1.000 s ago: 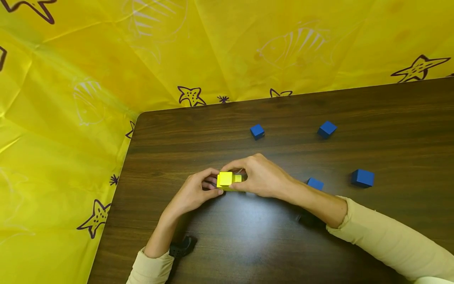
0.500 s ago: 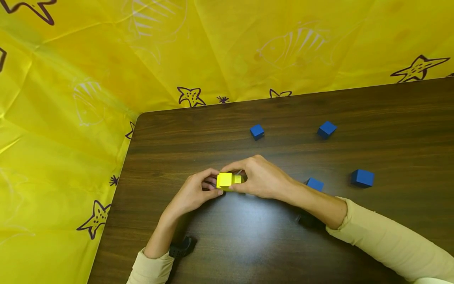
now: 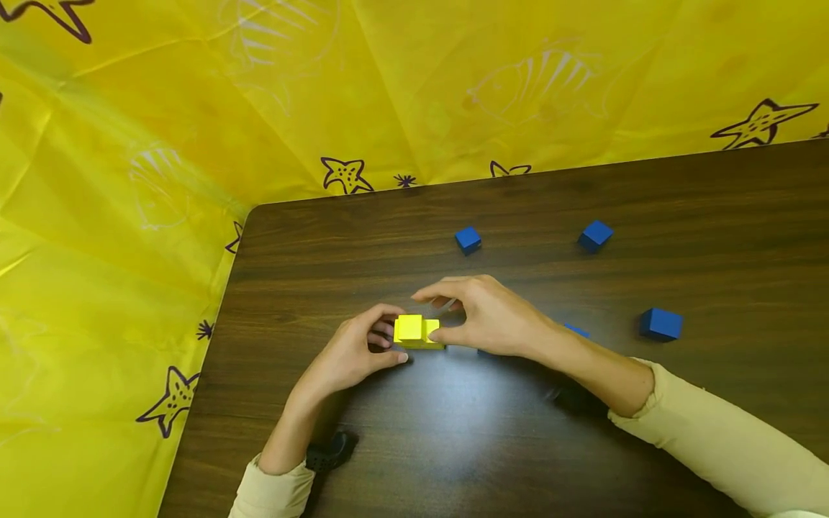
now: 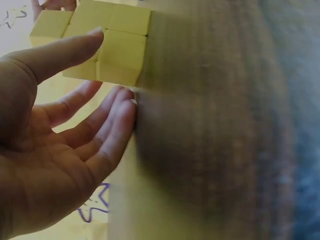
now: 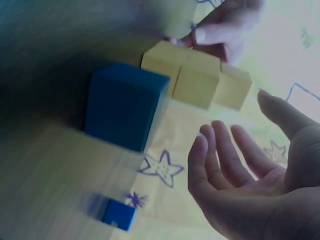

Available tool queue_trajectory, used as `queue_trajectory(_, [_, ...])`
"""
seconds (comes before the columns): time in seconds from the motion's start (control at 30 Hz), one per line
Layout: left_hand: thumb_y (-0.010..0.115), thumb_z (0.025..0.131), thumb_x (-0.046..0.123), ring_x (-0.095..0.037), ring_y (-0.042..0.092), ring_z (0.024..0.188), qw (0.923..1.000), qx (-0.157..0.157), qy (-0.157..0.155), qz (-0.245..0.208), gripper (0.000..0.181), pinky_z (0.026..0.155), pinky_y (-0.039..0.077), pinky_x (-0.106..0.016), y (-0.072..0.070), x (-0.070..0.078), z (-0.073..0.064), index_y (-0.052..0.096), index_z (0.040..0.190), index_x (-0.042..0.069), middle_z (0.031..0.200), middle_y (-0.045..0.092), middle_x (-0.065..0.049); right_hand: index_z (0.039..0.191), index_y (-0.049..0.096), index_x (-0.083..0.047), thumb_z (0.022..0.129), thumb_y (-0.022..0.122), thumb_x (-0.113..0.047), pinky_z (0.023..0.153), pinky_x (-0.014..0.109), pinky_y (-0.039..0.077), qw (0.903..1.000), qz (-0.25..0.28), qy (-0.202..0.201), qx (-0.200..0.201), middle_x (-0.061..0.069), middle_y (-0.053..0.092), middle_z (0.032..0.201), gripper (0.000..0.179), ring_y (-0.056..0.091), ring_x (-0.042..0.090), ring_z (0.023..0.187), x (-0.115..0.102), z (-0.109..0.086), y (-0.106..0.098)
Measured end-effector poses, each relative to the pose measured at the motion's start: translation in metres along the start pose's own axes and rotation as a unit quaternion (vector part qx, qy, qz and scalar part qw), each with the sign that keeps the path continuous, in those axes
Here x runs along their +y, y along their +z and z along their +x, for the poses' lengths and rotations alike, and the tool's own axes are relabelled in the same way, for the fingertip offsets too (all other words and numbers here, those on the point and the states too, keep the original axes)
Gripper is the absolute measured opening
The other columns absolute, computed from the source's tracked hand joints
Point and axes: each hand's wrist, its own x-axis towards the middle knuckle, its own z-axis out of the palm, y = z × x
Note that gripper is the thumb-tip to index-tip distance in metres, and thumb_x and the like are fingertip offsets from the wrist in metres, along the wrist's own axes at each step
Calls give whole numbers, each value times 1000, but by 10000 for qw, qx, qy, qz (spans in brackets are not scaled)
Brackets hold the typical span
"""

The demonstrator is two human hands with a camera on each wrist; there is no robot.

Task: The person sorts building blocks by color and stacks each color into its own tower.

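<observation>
A stack of yellow blocks point(image 3: 409, 329) stands on the dark wooden table, its left side one block higher than its right. The left wrist view shows the yellow blocks point(image 4: 122, 57) set together flush. My left hand point(image 3: 352, 349) curves loosely around the stack's left end, thumb and fingers spread; whether a fingertip touches is unclear. To the right of the stack, my right hand point(image 3: 495, 316) has thumb and fingers apart with nothing between them. In the right wrist view, that right hand point(image 5: 250, 175) is clear of the yellow blocks point(image 5: 197, 80).
Several blue cubes lie apart: one behind the stack point(image 3: 468, 240), one farther right point(image 3: 595, 236), one at the right point(image 3: 661, 324). Another blue cube point(image 3: 576, 331) is mostly hidden by my right forearm. A yellow patterned sheet point(image 3: 414, 93) borders the table's back and left edges.
My right hand has let go of the upper yellow block and drawn back to the right, its fingers spreading. My left thumb has moved slightly away from the stack.
</observation>
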Motion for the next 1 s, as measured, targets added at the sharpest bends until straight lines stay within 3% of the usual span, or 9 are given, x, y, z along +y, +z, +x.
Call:
queue_trajectory(0.13, [86, 79, 13, -19, 61, 107, 9993, 134, 302, 193, 63, 89, 55, -34, -5, 6, 0, 55, 133, 12, 125, 62, -2, 132, 63, -14, 85, 81, -19, 86, 43, 56, 10000, 62, 14, 67, -1, 66, 125, 51, 64, 20, 110, 2, -4, -11])
queue_trajectory(0.3, [88, 76, 13, -22, 59, 115, 9965, 361, 699, 287, 69, 92, 54, -37, -11, 17, -1, 52, 135, 9, 131, 59, -7, 132, 63, -15, 84, 82, -21, 90, 45, 55, 9995, 220, 148, 148, -5, 64, 129, 52, 65, 24, 109, 3, -11, -20])
queue_trajectory(0.53, [88, 77, 24, -24, 61, 112, 9924, 506, 962, 570, 69, 95, 52, -40, -15, 32, -1, 55, 136, 14, 130, 60, -3, 133, 63, -17, 85, 80, -24, 89, 44, 56, 9993, 218, 274, 162, -7, 63, 131, 51, 65, 24, 109, 4, -18, -27])
queue_trajectory(0.8, [89, 76, 24, -19, 58, 111, 9790, 925, 1628, 804, 62, 96, 49, -38, -16, 48, 2, 60, 130, 16, 124, 62, 7, 132, 63, -20, 86, 80, -26, 90, 45, 54, 9991, 153, 261, 312, -7, 64, 129, 49, 65, 23, 109, 6, -27, -36])
queue_trajectory(1.0, [88, 77, 21, -12, 57, 112, 9728, 918, 1994, 746, 59, 97, 48, -36, -13, 65, 5, 60, 129, 17, 124, 61, 9, 130, 64, -18, 85, 81, -25, 93, 42, 53, 9984, 17, 218, 518, -6, 65, 127, 48, 65, 22, 108, 10, -37, -43])
